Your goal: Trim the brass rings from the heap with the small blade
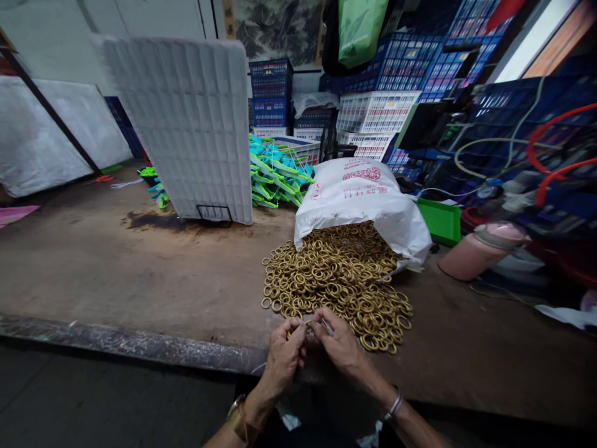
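Clearly, the wide brown wooden table (84,261) with a worn, scraped front edge is filling most of the view, and its right side is fading into shadow. Behind it, stacked blue and white plastic lattice crates (377,112) are being cut off by the upper border. A tall pale panel with a quilted surface (186,118) is standing on the table in a black wire stand, and it is partly hiding a heap of turquoise and lime-green plastic pieces (280,171), whose exact shape I cannot make out. To the right, a white woven sack with red printing (354,186) is lying with its mouth open, and it is covering the back of a loose pile of round gold-coloured rings (336,283). These rings are spreading out just beyond both hands, nearest to the right one. The left hand (285,351) is pinching a small gold-coloured ring (308,322) between thumb and fingers, which are partly concealing it. The right hand (339,345) is meeting it closely, its fingers bending around a slim silvery piece (328,325); what this piece is, I cannot tell. The ring is sitting between the two hands' fingertips, near the table's front edge.
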The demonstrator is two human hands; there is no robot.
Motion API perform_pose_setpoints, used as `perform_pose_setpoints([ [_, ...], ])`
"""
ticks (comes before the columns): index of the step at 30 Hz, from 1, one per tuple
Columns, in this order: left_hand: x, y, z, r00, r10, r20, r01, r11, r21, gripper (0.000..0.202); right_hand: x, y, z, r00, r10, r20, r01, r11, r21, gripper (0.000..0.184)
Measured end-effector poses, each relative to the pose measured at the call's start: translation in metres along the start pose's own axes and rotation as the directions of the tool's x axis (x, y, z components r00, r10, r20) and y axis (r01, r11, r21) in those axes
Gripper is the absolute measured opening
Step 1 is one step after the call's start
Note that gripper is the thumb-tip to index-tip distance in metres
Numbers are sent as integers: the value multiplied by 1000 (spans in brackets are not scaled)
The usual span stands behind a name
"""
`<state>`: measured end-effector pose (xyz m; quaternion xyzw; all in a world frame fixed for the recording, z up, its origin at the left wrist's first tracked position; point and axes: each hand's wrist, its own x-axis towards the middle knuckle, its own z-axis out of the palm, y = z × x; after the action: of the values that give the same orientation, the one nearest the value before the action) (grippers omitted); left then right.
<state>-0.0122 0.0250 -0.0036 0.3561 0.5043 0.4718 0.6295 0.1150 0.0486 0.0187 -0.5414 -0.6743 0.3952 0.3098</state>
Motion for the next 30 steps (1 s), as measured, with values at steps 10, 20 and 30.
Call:
perform_pose_setpoints([
  [10,-2,0,-2,988,-72,136,73,997,0,28,2,-3,3,997,75,34,-78,991,113,27],
  [20,-5,4,-2,988,-74,138,86,993,-83,33,3,14,4,999,16,-30,-17,998,-62,22],
  [30,-2,1,-4,993,35,111,-40,998,45,34,-6,15,5,990,-68,126,121,864,-489,32],
])
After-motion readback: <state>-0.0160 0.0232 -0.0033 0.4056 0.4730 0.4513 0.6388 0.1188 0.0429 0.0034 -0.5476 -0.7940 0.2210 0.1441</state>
